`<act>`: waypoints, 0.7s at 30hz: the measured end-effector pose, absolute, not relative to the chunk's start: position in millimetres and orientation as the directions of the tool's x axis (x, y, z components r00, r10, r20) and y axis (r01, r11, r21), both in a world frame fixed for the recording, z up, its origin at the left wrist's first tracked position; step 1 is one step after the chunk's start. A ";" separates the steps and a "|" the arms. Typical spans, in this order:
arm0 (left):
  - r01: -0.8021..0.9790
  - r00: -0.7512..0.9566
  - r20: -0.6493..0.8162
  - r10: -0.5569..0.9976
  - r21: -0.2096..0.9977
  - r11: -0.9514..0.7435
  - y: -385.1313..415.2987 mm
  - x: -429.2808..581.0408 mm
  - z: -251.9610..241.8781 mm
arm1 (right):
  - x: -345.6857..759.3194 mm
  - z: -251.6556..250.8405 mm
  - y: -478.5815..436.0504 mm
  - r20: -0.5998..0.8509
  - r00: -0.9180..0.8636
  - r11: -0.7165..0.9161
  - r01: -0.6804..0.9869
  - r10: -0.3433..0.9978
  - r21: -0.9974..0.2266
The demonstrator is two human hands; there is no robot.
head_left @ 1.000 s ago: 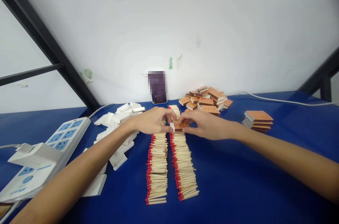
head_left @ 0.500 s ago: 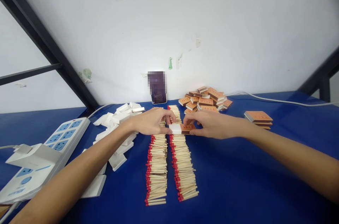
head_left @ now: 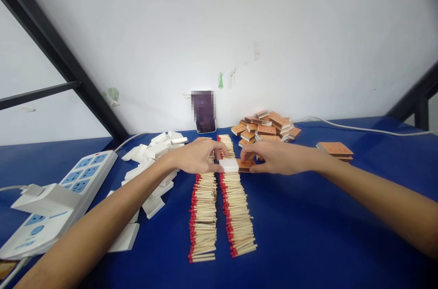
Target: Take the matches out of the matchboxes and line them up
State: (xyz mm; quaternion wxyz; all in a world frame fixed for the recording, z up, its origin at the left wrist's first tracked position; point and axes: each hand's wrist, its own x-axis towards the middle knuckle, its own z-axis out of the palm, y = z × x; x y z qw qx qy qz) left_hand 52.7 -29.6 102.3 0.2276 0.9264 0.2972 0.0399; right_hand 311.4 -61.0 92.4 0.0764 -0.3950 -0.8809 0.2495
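Over two rows of red-tipped matches [head_left: 237, 211], my left hand [head_left: 200, 156] grips the left end of a white matchbox tray [head_left: 228, 165] between thumb and fingers. The tray's right end meets an orange and brown matchbox sleeve [head_left: 245, 166], pinched by my right hand [head_left: 277, 157]. Much of the white tray shows outside the sleeve. White trays [head_left: 153, 157] lie heaped to the left of my left hand. Beyond my right hand is a pile of orange matchboxes [head_left: 267, 130], and a small stack of orange boxes [head_left: 334, 148] sits farther right.
A white power strip [head_left: 82, 184] with a plugged-in adapter [head_left: 48, 200] lies at the left on the blue table [head_left: 308, 234]. A phone [head_left: 205, 113] leans against the white wall. A white cable [head_left: 359, 131] runs along the back right.
My right hand has moved slightly right with the sleeve, and more of the white tray shows between my hands. My left hand has hardly moved.
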 end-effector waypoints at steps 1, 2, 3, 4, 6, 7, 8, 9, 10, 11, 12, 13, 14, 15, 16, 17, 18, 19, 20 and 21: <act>0.535 0.819 -0.060 0.570 0.439 -0.722 -29.3 52.2 101.9 | 311.9 92.7 -60.7 -0.065 -0.676 0.564 0.660 0.734 -0.497; 0.537 0.818 -0.057 0.572 0.431 -0.725 -28.9 51.7 101.6 | 312.8 92.9 -60.5 -0.068 -0.673 0.563 0.665 0.736 -0.491; 0.541 0.815 -0.055 0.576 0.425 -0.726 -28.4 51.1 101.3 | 313.8 93.2 -60.4 -0.075 -0.671 0.560 0.671 0.738 -0.486; 0.546 0.812 -0.054 0.581 0.423 -0.723 -27.9 50.4 101.1 | 315.1 93.8 -60.4 -0.081 -0.670 0.558 0.674 0.738 -0.485; 0.549 0.810 -0.060 0.584 0.429 -0.717 -27.0 49.1 100.9 | 317.9 96.5 -60.7 -0.096 -0.674 0.552 0.670 0.733 -0.497; 0.547 0.811 -0.065 0.581 0.432 -0.716 -26.7 48.6 100.9 | 319.6 99.0 -60.8 -0.098 -0.676 0.549 0.666 0.730 -0.505; 0.547 0.813 -0.069 0.578 0.433 -0.717 -26.4 48.1 100.9 | 321.5 102.2 -60.8 -0.091 -0.677 0.548 0.660 0.730 -0.514; 0.547 0.813 -0.071 0.577 0.433 -0.717 -26.2 47.7 100.9 | 323.9 106.2 -60.6 -0.077 -0.674 0.548 0.656 0.734 -0.519; 0.547 0.813 -0.071 0.579 0.435 -0.715 -26.1 47.4 101.0 | 326.7 110.7 -60.0 -0.058 -0.667 0.548 0.656 0.743 -0.520; 0.548 0.810 -0.070 0.582 0.442 -0.710 -26.0 47.1 101.1 | 330.2 115.7 -59.0 -0.032 -0.654 0.549 0.659 0.755 -0.515; 0.549 0.808 -0.070 0.585 0.450 -0.704 -25.9 46.8 101.3 | 334.4 120.7 -57.6 -0.001 -0.638 0.550 0.664 0.770 -0.506; 0.550 0.806 -0.069 0.588 0.457 -0.699 -25.9 46.7 101.5 | 339.3 125.6 -55.9 0.034 -0.618 0.550 0.673 0.786 -0.494; 0.547 0.806 -0.067 0.589 0.464 -0.696 -25.9 46.6 101.8 | 344.8 130.1 -53.8 0.066 -0.593 0.547 0.687 0.803 -0.479; 0.543 0.807 -0.061 0.588 0.468 -0.697 -25.9 46.6 102.2 | 350.9 134.0 -51.5 0.097 -0.564 0.539 0.704 0.820 -0.462; 0.539 0.809 -0.054 0.586 0.468 -0.701 -25.8 46.6 102.4 | 357.2 136.9 -48.9 0.122 -0.533 0.526 0.723 0.837 -0.448; 0.535 0.810 -0.045 0.585 0.465 -0.705 -25.7 46.6 102.6 | 363.5 138.8 -46.3 0.138 -0.503 0.508 0.743 0.853 -0.435; 0.533 0.810 -0.035 0.585 0.461 -0.710 -25.5 46.6 102.6 | 369.3 139.7 -43.6 0.148 -0.475 0.490 0.761 0.867 -0.425; 0.532 0.810 -0.027 0.586 0.456 -0.714 -25.3 46.7 102.5 | 374.3 139.4 -40.9 0.153 -0.453 0.473 0.776 0.878 -0.417; 0.531 0.810 -0.022 0.586 0.451 -0.717 -25.2 46.8 102.3 | 378.4 138.2 -38.2 0.151 -0.438 0.460 0.788 0.886 -0.409; 0.531 0.809 -0.017 0.587 0.447 -0.720 -25.0 46.9 102.2 | 381.2 136.1 -35.6 0.146 -0.428 0.448 0.798 0.892 -0.403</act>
